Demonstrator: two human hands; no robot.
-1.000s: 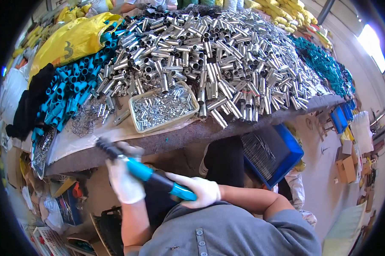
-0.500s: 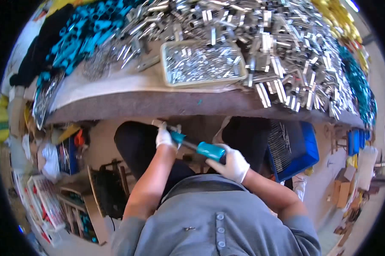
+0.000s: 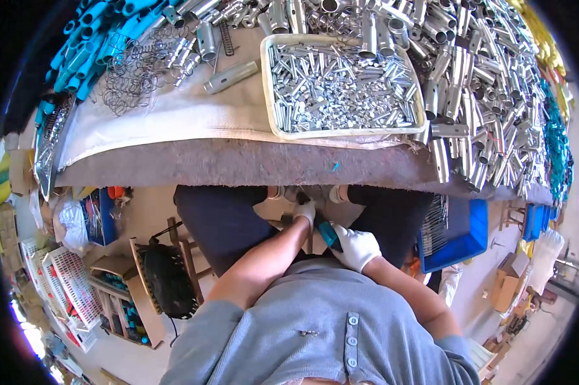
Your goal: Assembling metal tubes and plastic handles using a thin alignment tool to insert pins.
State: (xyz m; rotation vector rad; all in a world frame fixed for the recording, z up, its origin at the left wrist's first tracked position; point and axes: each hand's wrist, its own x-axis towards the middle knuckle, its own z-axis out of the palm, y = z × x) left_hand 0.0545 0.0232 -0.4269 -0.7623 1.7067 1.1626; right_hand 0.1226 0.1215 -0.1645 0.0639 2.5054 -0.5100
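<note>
Below the table edge, between my knees, my two white-gloved hands are on a long teal and black tool (image 3: pixel 328 235). My right hand (image 3: pixel 356 248) is closed round its thicker teal end, near my belly. Farther forward, my left hand (image 3: pixel 306 211) has its fingers wrapped about the tool's dark far end; a short dark piece sticks out past it. The tool slants from far left to near right. Its exact kind is not clear, and the gloves hide part of it.
On the table, a cream tray (image 3: pixel 270 90) holds small metal pins. Metal tubes (image 3: pixel 453 93) pile up at the right, wire springs (image 3: pixel 132 80) and teal tubes (image 3: pixel 84 48) at the left. A blue crate (image 3: pixel 472 240) with metal rods stands beside my right leg; a chair (image 3: pixel 167 279) is at the left.
My left hand has moved right and slightly down, closer to my right hand. The tool has turned steeper, and less of its teal part shows. My view has come closer to the table.
</note>
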